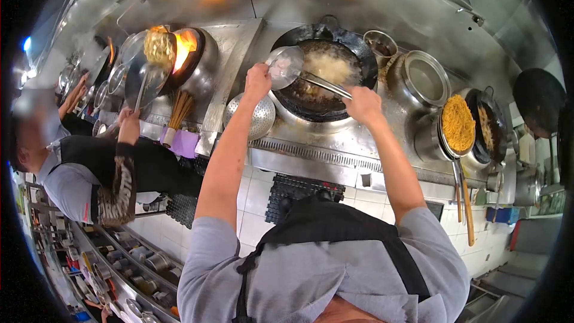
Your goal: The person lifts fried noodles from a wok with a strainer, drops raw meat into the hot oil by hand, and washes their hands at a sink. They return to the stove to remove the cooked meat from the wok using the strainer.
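My left hand point(258, 81) is closed on the rim of a clear or metallic bowl point(281, 67). The bowl tilts over the left side of a large black wok point(368, 63) and has pale pieces in it. Pale, foaming liquid point(329, 67) bubbles inside the wok. To the right, my right hand point(363, 105) wraps around the handle of a long metal cooking utensil point(326, 85). Its far end reaches into the wok, where I cannot make out its head. A perforated strainer point(254, 116) sits just below my left forearm.
A co-worker point(89, 155) at the left holds a wok point(143, 81) with food rising over flames. Bamboo sticks point(178, 110) stand between the stations. At the right are a metal pot point(426, 78), a strainer of fried noodles point(458, 122) and another wok point(487, 122).
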Available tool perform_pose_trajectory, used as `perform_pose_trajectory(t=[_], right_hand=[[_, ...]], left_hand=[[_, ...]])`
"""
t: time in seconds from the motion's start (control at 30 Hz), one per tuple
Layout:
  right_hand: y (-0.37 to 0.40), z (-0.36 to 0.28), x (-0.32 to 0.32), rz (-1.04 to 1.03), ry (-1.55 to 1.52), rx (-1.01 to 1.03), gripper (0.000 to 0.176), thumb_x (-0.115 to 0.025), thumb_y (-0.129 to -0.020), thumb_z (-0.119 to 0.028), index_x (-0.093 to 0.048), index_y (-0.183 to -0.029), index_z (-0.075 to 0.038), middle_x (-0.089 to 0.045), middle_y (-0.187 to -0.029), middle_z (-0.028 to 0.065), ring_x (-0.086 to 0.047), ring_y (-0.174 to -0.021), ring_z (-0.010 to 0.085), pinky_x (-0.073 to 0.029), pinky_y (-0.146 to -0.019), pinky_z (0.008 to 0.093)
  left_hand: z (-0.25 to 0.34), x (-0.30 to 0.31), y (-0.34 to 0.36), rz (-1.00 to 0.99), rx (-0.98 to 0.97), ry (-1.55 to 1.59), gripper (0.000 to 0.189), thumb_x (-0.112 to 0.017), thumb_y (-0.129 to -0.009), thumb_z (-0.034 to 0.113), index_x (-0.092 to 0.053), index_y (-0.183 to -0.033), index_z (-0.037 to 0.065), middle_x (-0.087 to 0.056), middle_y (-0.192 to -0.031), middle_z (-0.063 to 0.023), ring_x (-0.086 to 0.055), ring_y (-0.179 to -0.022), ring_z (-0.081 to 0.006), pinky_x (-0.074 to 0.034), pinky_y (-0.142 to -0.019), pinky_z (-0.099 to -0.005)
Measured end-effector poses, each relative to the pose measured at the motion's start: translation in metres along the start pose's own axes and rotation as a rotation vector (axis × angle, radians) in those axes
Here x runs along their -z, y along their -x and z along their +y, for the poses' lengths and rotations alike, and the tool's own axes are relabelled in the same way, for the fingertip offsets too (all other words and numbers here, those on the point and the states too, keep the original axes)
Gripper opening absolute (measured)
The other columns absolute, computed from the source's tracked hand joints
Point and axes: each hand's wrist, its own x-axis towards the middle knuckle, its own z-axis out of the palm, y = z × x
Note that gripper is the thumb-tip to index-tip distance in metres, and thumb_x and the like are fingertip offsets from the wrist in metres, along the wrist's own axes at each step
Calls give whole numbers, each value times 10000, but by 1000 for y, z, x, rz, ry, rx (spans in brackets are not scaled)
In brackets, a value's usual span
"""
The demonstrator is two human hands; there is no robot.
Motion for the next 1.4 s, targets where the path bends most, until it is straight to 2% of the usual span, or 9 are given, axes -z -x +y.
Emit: perform_pose_trajectory(t=[0.03,0.13,0.23,0.3,0.57,0.8,1.07,1.3,1.4], right_hand=[[-4,-19,13,-14,40,25,300,-612,-836,-209,-687,-1116,-131,-689,-961,189,-660,-930,367,-522,-799,476],[-38,-25,-6,40,129,80,260,-616,-826,-186,-693,-1058,-97,-686,-920,202,-665,-902,373,-525,-775,476],[-35,-22,4,-88,201,79,217,-629,-810,-160,-710,-999,-95,-690,-913,204,-671,-897,376,-525,-780,474],[-18,-17,32,-95,148,86,165,-614,-717,-72,-709,-848,-42,-696,-912,208,-684,-882,367,-541,-753,463],[-43,-25,28,-4,157,47,164,-620,-712,-59,-706,-846,-18,-695,-913,214,-681,-914,371,-540,-777,444],[-11,-14,25,-136,139,52,181,-618,-735,-72,-710,-887,-33,-695,-928,209,-679,-909,374,-537,-782,451],[-32,-31,36,-7,50,46,195,-618,-759,-92,-709,-920,-32,-692,-928,216,-676,-913,379,-532,-797,459],[-28,-32,31,-115,136,17,207,-605,-756,-77,-713,-924,-22,-696,-975,216,-674,-961,371,-539,-812,439],[-51,-31,7,-116,164,24,186,-612,-758,-81,-719,-902,-32,-703,-977,203,-678,-968,362,-540,-828,435]], left_hand=[[0,-2,-3,-29,-47,2,100,-569,-718,42,-512,-728,-39,-560,-756,-282,-569,-766,-476,-454,-676,-490],[27,8,-13,-152,50,38,69,-552,-745,6,-574,-793,-38,-609,-918,-267,-576,-933,-484,-472,-798,-537],[27,8,-15,-134,99,-82,90,-534,-744,-16,-587,-813,-42,-611,-935,-267,-575,-936,-484,-475,-797,-536],[21,4,-14,-135,56,-62,111,-528,-742,-30,-600,-826,-40,-614,-963,-261,-577,-944,-479,-476,-802,-534],[34,-3,-21,-89,-160,-6,184,-504,-724,-64,-606,-876,-48,-612,-1037,-275,-577,-979,-465,-478,-852,-510],[29,-2,-21,-106,-72,-109,229,-483,-748,-69,-621,-927,-28,-626,-1040,-251,-590,-950,-475,-485,-835,-532],[38,-5,-29,-111,-134,-159,238,-473,-768,-62,-654,-918,-21,-630,-1037,-223,-602,-968,-438,-488,-832,-526],[25,23,-42,29,-107,-182,163,-500,-756,-40,-635,-849,-39,-629,-969,-278,-598,-908,-482,-480,-798,-533],[20,49,-31,71,99,-128,136,-525,-749,4,-622,-827,-51,-627,-867,-302,-598,-841,-502,-477,-762,-541]])
